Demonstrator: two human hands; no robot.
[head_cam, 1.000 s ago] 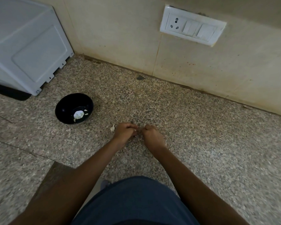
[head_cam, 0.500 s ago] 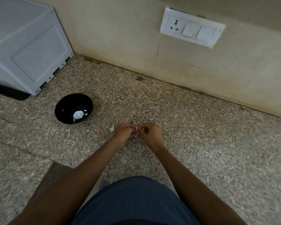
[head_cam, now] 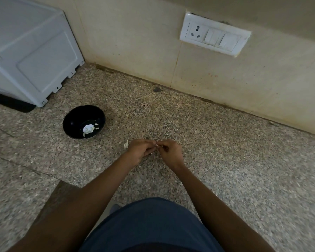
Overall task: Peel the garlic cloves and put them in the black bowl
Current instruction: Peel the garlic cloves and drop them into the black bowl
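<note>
My left hand (head_cam: 141, 149) and my right hand (head_cam: 170, 151) meet over the speckled counter, fingertips together. Between them they pinch a small garlic clove (head_cam: 157, 145), of which only white slivers show. To the left stands the black bowl (head_cam: 75, 122); white garlic (head_cam: 88, 128) and a few pale bits lie inside it. One unpeeled clove (head_cam: 125, 144) with a pointed tip lies on the counter just left of my left hand.
A white appliance (head_cam: 31, 57) sits at the back left corner. The tiled wall runs along the back, with a white socket and switch plate (head_cam: 215, 37). My blue-clad body (head_cam: 151, 226) fills the near edge.
Both hands stay in the same place, fingers working the clove; the right hand has turned slightly and white bits of clove show between the fingertips.
</note>
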